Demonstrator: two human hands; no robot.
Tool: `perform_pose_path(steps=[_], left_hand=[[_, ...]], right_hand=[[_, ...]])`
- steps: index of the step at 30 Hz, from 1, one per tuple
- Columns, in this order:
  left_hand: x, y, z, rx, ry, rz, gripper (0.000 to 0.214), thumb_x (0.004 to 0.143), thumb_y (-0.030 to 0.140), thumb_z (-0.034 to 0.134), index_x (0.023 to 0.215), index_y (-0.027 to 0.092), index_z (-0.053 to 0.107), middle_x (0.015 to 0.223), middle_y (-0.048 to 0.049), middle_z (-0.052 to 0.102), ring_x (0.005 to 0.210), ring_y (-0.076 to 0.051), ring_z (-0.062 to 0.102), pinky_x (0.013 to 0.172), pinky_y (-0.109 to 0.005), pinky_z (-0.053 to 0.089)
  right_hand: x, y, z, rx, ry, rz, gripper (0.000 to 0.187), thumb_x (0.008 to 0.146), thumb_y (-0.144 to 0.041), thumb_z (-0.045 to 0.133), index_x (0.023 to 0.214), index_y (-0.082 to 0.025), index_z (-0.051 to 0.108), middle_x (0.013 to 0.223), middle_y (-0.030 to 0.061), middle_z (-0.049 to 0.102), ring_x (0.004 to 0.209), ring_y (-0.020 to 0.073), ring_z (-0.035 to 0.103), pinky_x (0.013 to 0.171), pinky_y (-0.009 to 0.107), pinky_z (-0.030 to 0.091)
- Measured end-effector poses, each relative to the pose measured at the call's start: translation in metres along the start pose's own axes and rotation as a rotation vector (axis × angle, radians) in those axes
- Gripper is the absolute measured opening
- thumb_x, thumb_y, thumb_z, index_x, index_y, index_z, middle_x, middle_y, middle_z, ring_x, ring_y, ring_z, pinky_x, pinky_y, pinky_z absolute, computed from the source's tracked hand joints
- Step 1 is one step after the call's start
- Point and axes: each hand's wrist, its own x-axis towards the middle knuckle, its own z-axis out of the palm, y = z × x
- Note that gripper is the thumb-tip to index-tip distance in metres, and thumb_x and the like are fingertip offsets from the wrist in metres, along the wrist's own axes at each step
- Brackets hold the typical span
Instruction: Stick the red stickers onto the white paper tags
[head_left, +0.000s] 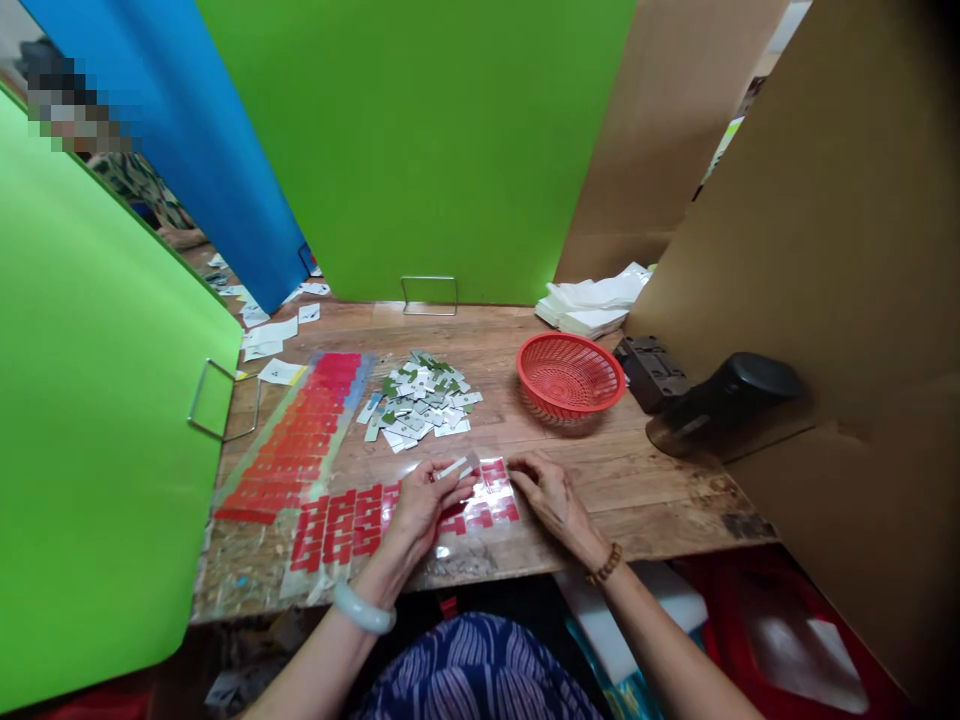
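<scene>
My left hand (421,507) is closed on a small flat white-and-grey piece (456,468), held just above a clear sheet of red stickers (367,520). That sheet lies along the front of the table, with red T-like shapes in rows. At its right edge, my right hand (551,495) has its thumb and fingers bent together. What lies between those fingertips, if anything, is too small to make out. Beyond my hands sits a loose pile of similar flat pieces (424,400), white, grey and green. More red sticker sheets (300,440) lie stacked to the left.
A red plastic basket (571,375) stands right of the pile, beside a dark metal block (651,372) and a black bottle-like object (724,405). White papers (592,300) are stacked behind. Green panels (420,150) and a brown board (825,250) enclose the table. Another person's arm (180,237) shows far left.
</scene>
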Motion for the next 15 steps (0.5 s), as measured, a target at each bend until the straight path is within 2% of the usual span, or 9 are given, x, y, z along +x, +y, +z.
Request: perform_pose_path(steps=[7,15], left_hand=[[0.034,-0.009,0.028,0.01,0.046,0.119,0.014,0.074,0.007,0.062,0.084,0.011,0.054,0.068,-0.0059,0.067,0.062,-0.012,0.067,0.062,-0.02,0.054],[0.046,-0.021,0.034,0.022,0.057,0.145,0.016,0.07,0.008,0.066,0.082,0.011,0.055,0.067,-0.0039,0.066,0.059,-0.013,0.066,0.061,-0.023,0.054]], right_hand=[[0.01,-0.009,0.016,-0.214,-0.007,-0.066,0.017,0.08,-0.012,0.048,0.088,-0.017,0.062,0.084,0.0062,0.06,0.077,0.0164,0.055,0.069,0.026,0.041],[0.023,-0.004,0.016,-0.225,-0.027,0.006,0.008,0.078,-0.014,0.05,0.075,-0.018,0.057,0.077,0.0022,0.058,0.07,0.0146,0.053,0.063,0.024,0.037]])
